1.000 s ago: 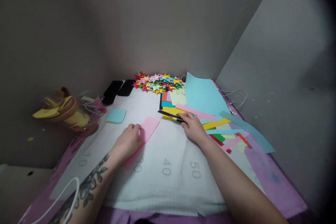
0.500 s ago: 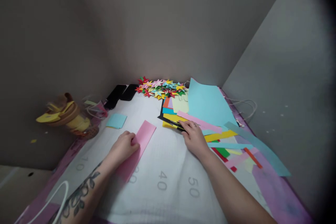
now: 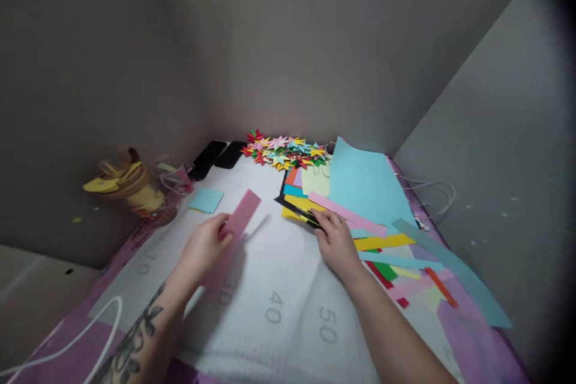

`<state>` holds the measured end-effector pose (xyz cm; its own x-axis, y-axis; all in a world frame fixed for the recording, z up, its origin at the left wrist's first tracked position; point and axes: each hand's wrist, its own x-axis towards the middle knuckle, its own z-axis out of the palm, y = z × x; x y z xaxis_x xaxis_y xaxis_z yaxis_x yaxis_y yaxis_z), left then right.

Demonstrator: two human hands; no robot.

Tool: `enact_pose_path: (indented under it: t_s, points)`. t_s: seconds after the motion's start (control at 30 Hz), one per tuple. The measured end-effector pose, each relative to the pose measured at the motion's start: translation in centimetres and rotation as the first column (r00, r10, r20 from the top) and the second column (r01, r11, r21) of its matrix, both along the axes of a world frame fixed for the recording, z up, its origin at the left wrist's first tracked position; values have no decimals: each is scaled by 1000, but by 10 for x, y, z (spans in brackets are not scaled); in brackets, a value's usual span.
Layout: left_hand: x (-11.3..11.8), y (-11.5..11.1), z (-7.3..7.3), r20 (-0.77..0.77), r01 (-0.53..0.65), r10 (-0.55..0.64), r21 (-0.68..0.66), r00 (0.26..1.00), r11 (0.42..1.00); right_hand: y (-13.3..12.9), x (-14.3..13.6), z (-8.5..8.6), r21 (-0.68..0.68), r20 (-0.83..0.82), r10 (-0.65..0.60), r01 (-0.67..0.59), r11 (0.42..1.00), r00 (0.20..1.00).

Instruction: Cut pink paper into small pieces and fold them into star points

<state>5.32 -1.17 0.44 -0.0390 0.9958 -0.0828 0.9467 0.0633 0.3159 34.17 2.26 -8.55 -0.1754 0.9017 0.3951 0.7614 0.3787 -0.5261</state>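
Observation:
My left hand [image 3: 204,252] is closed on a folded pink paper strip [image 3: 243,216], pinched between thumb and fingers. The strip is tilted up off the white sheet [image 3: 256,264], and its shadow falls beside it. My right hand [image 3: 337,243] is closed around a long, dark, pointed black tool [image 3: 297,210]; its exact kind is partly hidden by the fingers. Under and beside that tool lie yellow paper [image 3: 292,199] and other coloured pieces. A small stack of light blue paper squares [image 3: 207,200] sits beyond my left hand.
Folded paper stars [image 3: 283,150] are heaped at the back, beside two black phone-like slabs [image 3: 230,155]. A large light blue sheet [image 3: 369,180] and scattered strips [image 3: 400,260] cover the right. A container with yellow items [image 3: 141,195] stands left; a white cable [image 3: 112,336] loops front left.
My left hand has lifted the pink paper strip off the white sheet and tilted it. My right hand stays at the black tool. The view has shifted slightly.

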Motion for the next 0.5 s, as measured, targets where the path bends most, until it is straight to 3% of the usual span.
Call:
enact_pose_path:
  t_s: [0.07,0.1,0.17,0.23,0.3,0.5]
  points:
    - [5,-6,15,-191,7,24,157,981,988,0,0,0,29,-1,-22,22,999,1000]
    - [8,-9,19,-274,32,16,169,962,985,-1,0,0,42,-2,-30,30,999,1000]
    - [15,-15,20,-352,130,-99,64,931,990,-2,0,2,54,2,-36,36,998,999]
    - [19,-20,11,-322,211,-228,-86,919,974,-3,-1,4,49,25,-35,34,998,999]
    - [19,-22,-2,-272,241,-270,-134,924,961,-4,-1,6,38,75,-29,26,999,997]
    - [7,-10,-34,-205,291,-276,46,939,956,-5,12,14,10,272,-61,61,998,960]
